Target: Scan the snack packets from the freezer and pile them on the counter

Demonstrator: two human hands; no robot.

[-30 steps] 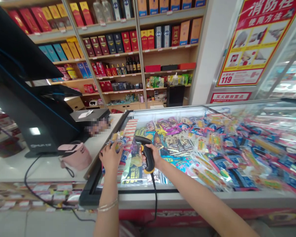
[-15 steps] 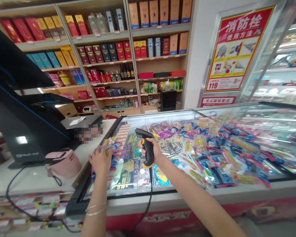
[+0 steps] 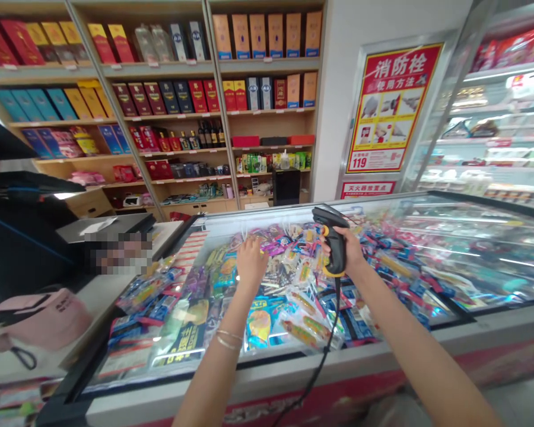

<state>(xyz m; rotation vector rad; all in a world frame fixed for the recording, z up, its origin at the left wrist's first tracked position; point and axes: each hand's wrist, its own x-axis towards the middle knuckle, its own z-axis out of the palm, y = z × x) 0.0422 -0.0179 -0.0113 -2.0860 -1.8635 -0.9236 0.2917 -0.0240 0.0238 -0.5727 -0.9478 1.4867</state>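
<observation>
My right hand [image 3: 352, 252] is wrapped round the grip of a black and yellow barcode scanner [image 3: 337, 246], its cable hanging down over the freezer's front edge. The scanner is held above the wrapped snack packs, its head tilted toward the upper left. My left hand [image 3: 251, 264] reaches over the glass-topped freezer [image 3: 191, 385], fingers stretched forward, with nothing visible in them. Nearest to it are purple packs [image 3: 273, 246] and other snack packs. A separate pile of clear and blue packs [image 3: 149, 296] lies at the freezer's left end. My left fingertips partly merge with the packs behind.
On the left counter stand a black checkout terminal [image 3: 18, 237] and a pink cup bag [image 3: 44, 320] with a dark strap. Wooden shelves [image 3: 169, 68] with boxed bottles line the back wall. A red fire-hydrant poster [image 3: 394, 110] hangs at right, beside lit refrigerated shelves [image 3: 493, 142].
My left hand has moved right, away from the packs at the left end, to over the middle of the freezer. My right hand has carried the scanner right. The view has turned slightly right.
</observation>
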